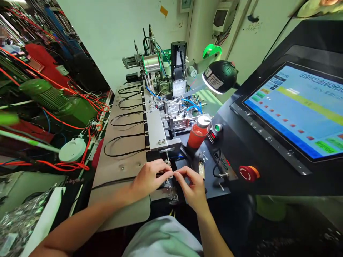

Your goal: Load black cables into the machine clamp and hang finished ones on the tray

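Note:
My left hand (148, 180) and my right hand (192, 187) meet above a small metal clamp fixture (170, 192) at the front of an automated wire machine (171, 107). The fingertips of both hands come together at one small spot, and whatever they touch is hidden. A thin black cable (114, 182) runs along the beige plate (125, 171) and passes under my left hand, which seems to grip it. Several looped black cables (124, 148) lie on that plate, beyond my hands. An aluminium bar (157, 130) stands just past my fingers.
A red bottle with a silver cap (198, 132) stands right of the bar. Further right are a red emergency stop button (248, 173) and a large touchscreen (293, 110). A desk lamp (219, 75) and a wire spool (152, 63) sit beyond. Wiring and green motors crowd the left.

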Demonstrator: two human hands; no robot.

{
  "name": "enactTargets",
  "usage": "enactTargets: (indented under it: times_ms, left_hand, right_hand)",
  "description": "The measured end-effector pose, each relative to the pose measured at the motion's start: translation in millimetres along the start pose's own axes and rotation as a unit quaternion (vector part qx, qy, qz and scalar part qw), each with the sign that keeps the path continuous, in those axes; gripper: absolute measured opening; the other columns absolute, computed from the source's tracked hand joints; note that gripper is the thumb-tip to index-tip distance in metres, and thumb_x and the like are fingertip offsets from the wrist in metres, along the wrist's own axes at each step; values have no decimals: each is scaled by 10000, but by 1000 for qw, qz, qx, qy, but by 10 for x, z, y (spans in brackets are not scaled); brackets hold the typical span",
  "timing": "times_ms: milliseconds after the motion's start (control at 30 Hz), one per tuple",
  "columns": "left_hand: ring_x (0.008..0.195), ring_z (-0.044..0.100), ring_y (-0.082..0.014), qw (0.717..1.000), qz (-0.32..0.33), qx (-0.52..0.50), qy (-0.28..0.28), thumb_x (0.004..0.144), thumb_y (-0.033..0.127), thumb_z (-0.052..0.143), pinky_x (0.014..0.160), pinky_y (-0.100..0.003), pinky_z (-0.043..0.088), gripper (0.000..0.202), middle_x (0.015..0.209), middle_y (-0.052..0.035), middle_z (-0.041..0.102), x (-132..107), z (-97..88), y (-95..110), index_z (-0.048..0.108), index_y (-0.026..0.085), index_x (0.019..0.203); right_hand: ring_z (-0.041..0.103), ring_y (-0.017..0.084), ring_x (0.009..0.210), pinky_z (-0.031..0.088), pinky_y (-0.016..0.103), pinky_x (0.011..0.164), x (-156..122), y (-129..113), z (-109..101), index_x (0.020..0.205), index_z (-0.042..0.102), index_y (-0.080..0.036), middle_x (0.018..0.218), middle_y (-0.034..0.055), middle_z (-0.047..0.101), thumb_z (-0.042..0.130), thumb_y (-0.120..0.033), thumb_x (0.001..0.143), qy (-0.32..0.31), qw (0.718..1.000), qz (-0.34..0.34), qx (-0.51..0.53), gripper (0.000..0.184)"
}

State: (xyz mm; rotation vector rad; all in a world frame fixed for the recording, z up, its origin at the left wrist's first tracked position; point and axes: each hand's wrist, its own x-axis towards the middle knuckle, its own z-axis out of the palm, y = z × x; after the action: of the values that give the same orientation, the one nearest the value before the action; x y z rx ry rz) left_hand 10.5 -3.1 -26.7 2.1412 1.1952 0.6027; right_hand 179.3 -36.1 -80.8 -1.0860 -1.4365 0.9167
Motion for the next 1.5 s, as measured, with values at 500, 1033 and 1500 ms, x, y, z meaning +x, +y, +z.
enactTargets:
  times_ms: [500, 1033, 1500]
  left_hand:
    - [589, 506, -86, 964, -97, -242, 42, 878, 358, 578, 543, -186, 421, 241, 703, 5, 569, -60, 142, 142, 620, 142, 780]
    - [683, 589, -156, 984, -142, 106, 26, 897, 278, 484, 611, -247, 392, 236, 752, -22, 661, 78, 71, -188, 656, 196, 757]
    - [618, 575, -145, 978, -157, 135, 25, 876, 243, 494, 611, -258, 375, 224, 668, -14, 650, 152, 101, -129, 662, 195, 736]
  right_hand:
    - [454, 111, 519, 357, 234, 495, -18, 22, 369, 767, 517, -198, 613, -25, 494, 498, -186, 930, 214, 964, -137, -84, 165]
    - [479, 119, 544, 381, 231, 528, 97, 188, -36, 703, 578, -175, 601, -23, 532, 534, -370, 914, 149, 986, 28, -75, 290]
    - [415, 111, 576, 313, 233, 525, 235, 320, 145, 695, 485, -190, 629, -29, 461, 405, -352, 974, -2, 999, 29, -41, 332]
